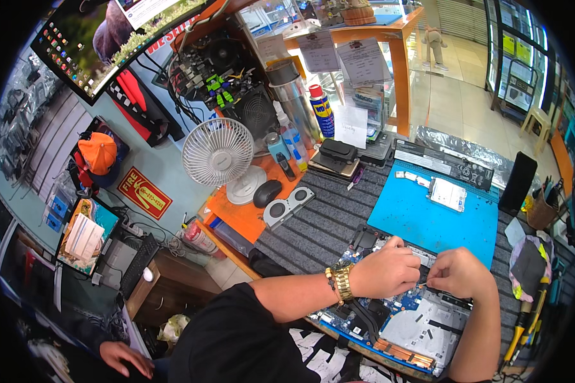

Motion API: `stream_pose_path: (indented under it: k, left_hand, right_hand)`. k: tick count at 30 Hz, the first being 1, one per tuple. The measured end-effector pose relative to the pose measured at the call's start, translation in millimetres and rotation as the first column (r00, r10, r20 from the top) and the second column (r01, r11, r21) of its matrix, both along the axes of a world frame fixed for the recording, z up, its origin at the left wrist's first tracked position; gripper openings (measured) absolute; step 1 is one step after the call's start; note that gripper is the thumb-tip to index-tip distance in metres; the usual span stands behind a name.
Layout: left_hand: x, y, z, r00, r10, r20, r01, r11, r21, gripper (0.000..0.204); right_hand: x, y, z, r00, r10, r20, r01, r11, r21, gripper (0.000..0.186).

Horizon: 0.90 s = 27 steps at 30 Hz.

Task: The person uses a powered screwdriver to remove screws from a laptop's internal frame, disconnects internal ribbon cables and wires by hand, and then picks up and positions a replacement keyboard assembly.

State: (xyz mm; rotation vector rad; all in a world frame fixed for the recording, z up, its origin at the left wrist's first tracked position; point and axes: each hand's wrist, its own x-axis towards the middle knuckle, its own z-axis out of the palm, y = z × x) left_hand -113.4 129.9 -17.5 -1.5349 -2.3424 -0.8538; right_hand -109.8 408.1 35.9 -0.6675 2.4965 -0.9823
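Note:
An opened laptop (pixel 428 322) lies along the desk's front, showing its blue circuit board, copper heatsink and silver plate. My left hand (pixel 386 271), with a gold watch (pixel 342 281) at the wrist, is curled over the board's upper part; whatever its fingers hold is hidden. Just to its right, my right hand (pixel 457 274) pinches down at the board's upper edge; the small piece between its fingertips is too small to name. Beyond both hands lies a blue mat (pixel 415 220) bearing a silver drive (pixel 447 195), small parts and a black battery (pixel 444 167).
Left of the laptop are a white fan (pixel 217 153), a mouse (pixel 267 193) and a silver twin-fan part (pixel 289 207). A black phone (pixel 517 182) stands at right, near tools (pixel 527 319). A co-worker's hand (pixel 122 357) is at lower left; a person (pixel 434 45) stands in the aisle.

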Motion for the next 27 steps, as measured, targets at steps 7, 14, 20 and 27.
stream_pose_path:
  k: [7, 14, 20, 27]
  left_hand:
    - [2, 2, 0, 0.999, 0.023, 0.031, -0.023, 1.0, 0.004, 0.014]
    - [3, 2, -2, 0.99, 0.063, 0.126, -0.06, 0.998, -0.024, 0.017]
    - [4, 2, 5, 0.979, 0.152, 0.134, -0.143, 0.987, -0.076, 0.017]
    - [5, -2, 7, 0.967, 0.182, 0.177, -0.176, 0.983, -0.045, 0.017]
  right_hand:
    - [0, 1, -2, 0.999, -0.012, 0.037, 0.013, 1.0, -0.022, 0.01]
    - [-1, 2, -5, 0.999, -0.006, 0.037, 0.008, 0.999, -0.046, 0.011]
    - [-2, 2, -3, 1.0, 0.023, 0.016, -0.023, 1.0, -0.021, 0.01]
    - [-3, 8, -15, 0.998, 0.06, -0.015, -0.061, 0.989, -0.137, 0.011]
